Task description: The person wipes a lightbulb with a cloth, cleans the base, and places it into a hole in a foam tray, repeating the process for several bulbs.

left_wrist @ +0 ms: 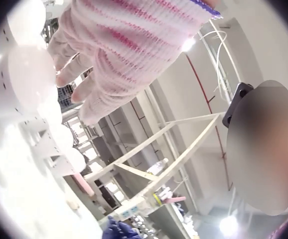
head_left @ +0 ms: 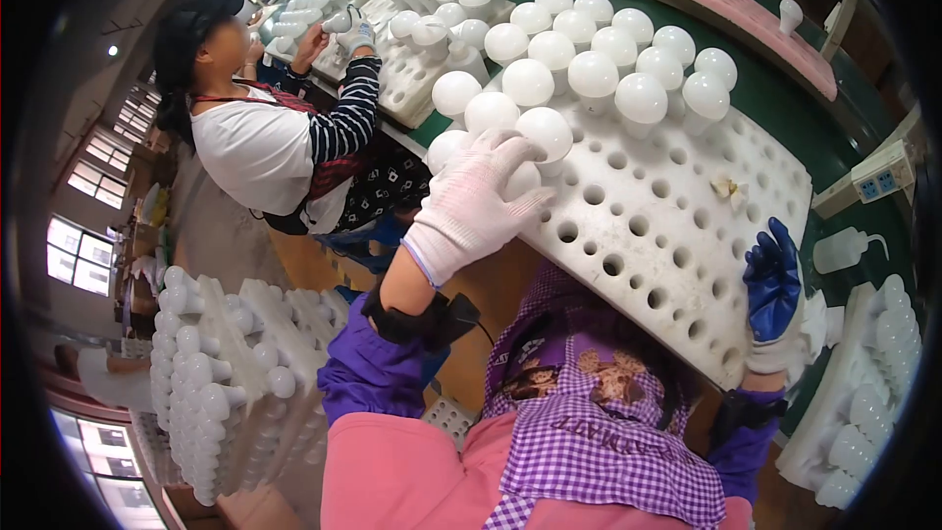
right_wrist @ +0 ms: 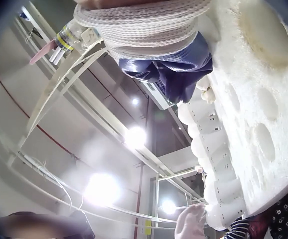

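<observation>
White light bulbs (head_left: 594, 74) stand in rows in a white foam tray (head_left: 628, 260) with round holes. My left hand (head_left: 479, 198), in a white knit glove, is at the tray's near left corner. Its thumb and forefinger lie around a light bulb (head_left: 522, 180), partly hidden by the glove; other bulbs crowd close behind the fingers. In the left wrist view, gloved fingertips (left_wrist: 64, 78) are right beside a bulb (left_wrist: 32, 77). My right hand (head_left: 771, 285), in a blue-coated glove, rests at the tray's right edge with fingers loosely bent and holds nothing.
A small yellowish scrap (head_left: 728, 192) lies on the tray. Beyond the right hand are a squeeze bottle (head_left: 842, 249) and a socket box (head_left: 881, 175). Another person (head_left: 265, 137) works at the left. Stacked bulb trays (head_left: 240, 373) stand at lower left, another tray (head_left: 819, 412) at right.
</observation>
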Motion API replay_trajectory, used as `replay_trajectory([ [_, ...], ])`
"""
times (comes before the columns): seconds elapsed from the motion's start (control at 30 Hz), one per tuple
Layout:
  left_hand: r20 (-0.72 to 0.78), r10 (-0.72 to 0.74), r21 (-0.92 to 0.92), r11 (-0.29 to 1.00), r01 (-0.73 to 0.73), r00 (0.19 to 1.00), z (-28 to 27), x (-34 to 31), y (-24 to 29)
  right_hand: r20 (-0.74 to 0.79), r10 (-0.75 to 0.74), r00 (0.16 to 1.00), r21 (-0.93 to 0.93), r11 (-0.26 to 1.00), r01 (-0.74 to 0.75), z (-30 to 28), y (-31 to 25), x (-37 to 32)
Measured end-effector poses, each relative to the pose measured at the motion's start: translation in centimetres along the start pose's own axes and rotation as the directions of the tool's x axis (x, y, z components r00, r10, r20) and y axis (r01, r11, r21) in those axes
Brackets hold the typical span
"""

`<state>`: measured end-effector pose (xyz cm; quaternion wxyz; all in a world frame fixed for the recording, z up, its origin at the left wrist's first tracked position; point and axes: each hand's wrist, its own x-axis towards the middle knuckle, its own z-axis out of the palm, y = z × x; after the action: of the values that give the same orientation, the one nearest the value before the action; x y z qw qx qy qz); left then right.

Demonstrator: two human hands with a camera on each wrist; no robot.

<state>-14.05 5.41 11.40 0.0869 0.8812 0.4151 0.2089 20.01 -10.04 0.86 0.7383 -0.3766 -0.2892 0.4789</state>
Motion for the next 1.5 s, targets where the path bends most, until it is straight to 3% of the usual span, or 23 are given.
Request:
replay_trajectory([
  [0.1,0.116,0.001,0.087,0.996,-0.011,0.993,0.1,-0.3,-1.0,-0.128,0.065,0.99,-0.105,0.991,-0.079,1.7,-0.6,-0.3],
  [0.17,0.183,-0.017,0.086,0.996,0.001,0.983,0.2,0.2,-1.4,-0.107,0.001,0.994,-0.366,0.93,-0.04,2.7,-0.9,-0.6],
  [0.33,0.279,-0.071,0.152,0.988,0.029,0.958,-1.3,1.1,-1.5,-0.079,0.024,0.997,-0.289,0.956,-0.046,4.7,-1.9,-1.2],
  [0.4,0.169,-0.173,-0.127,0.973,0.195,0.97,-3.7,1.0,-0.1,-0.042,0.037,0.998,-0.376,0.925,-0.05,6.2,-2.3,-1.7],
  [0.43,0.239,-0.227,-0.421,0.852,0.312,0.944,-4.7,0.9,0.5,-0.002,0.043,0.999,-0.412,0.91,-0.04,6.7,-2.3,-1.9],
  [0.5,0.211,-0.21,-0.721,0.626,0.297,0.955,-4.4,0.2,0.4,0.08,0.085,0.993,-0.419,0.907,-0.044,8.2,-2.3,-1.8],
  [0.57,0.273,-0.177,-0.927,0.213,0.308,0.946,-2.2,-0.4,0.5,0.183,0.095,0.979,-0.381,0.925,-0.018,8.8,-1.8,-1.6],
  [0.63,0.377,-0.129,-0.911,-0.232,0.342,0.917,0.5,-0.9,1.0,0.124,0.136,0.983,-0.365,0.927,-0.082,10.4,-1.6,-1.5],
  [0.73,0.45,-0.081,-0.758,-0.562,0.332,0.89,3.4,-1.0,2.7,0.105,0.185,0.977,-0.417,0.9,-0.126,10.8,-2.3,-1.7],
  [0.8,0.465,-0.078,-0.752,-0.561,0.346,0.882,4.6,-0.9,3.6,0.064,0.147,0.987,-0.42,0.901,-0.107,10.9,-2.4,-2.0],
  [0.87,0.506,-0.064,-0.674,-0.652,0.348,0.86,5.6,-0.5,4.5,0.034,0.05,0.998,-0.366,0.93,-0.034,11.9,-2.1,-2.8],
  [0.9,0.523,-0.063,-0.655,-0.668,0.353,0.85,5.8,-0.3,5.0,0.05,-0.063,0.997,-0.5,0.862,0.079,12.5,-2.1,-3.0],
  [0.93,0.523,-0.049,-0.649,-0.671,0.36,0.851,6.1,-0.2,5.4,0.084,-0.168,0.982,-0.62,0.763,0.183,12.7,-2.2,-3.2],
  [1.0,0.485,0.034,-0.628,-0.682,0.375,0.874,6.5,0.0,5.9,0.242,-0.208,0.948,-0.834,0.455,0.313,12.5,-2.5,-3.5],
  [1.07,0.494,0.039,-0.604,-0.704,0.375,0.868,7.0,0.1,6.4,0.434,-0.248,0.866,-0.872,0.126,0.473,13.2,-2.8,-3.1],
  [1.23,0.48,0.029,-0.613,-0.704,0.359,0.877,7.0,-0.2,8.1,0.478,-0.278,0.833,-0.862,0.034,0.506,14.7,-2.2,-2.0],
  [1.3,0.484,0.028,-0.612,-0.704,0.361,0.875,7.2,-0.4,8.2,0.599,-0.21,0.773,-0.794,-0.026,0.608,15.0,-2.6,-1.3],
  [1.4,0.482,0.047,-0.614,-0.694,0.375,0.875,7.3,-0.1,8.3,0.653,-0.269,0.708,-0.733,0.013,0.68,14.3,-2.6,-0.9],
  [1.47,0.568,-0.076,-0.53,-0.796,0.293,0.82,7.7,0.4,8.4,0.65,-0.287,0.703,-0.729,0.023,0.684,13.9,-2.5,-1.5],
  [1.5,0.564,-0.081,-0.532,-0.797,0.287,0.822,7.6,0.6,8.1,0.617,-0.279,0.736,-0.747,0.085,0.659,13.4,-2.5,-1.9],
])
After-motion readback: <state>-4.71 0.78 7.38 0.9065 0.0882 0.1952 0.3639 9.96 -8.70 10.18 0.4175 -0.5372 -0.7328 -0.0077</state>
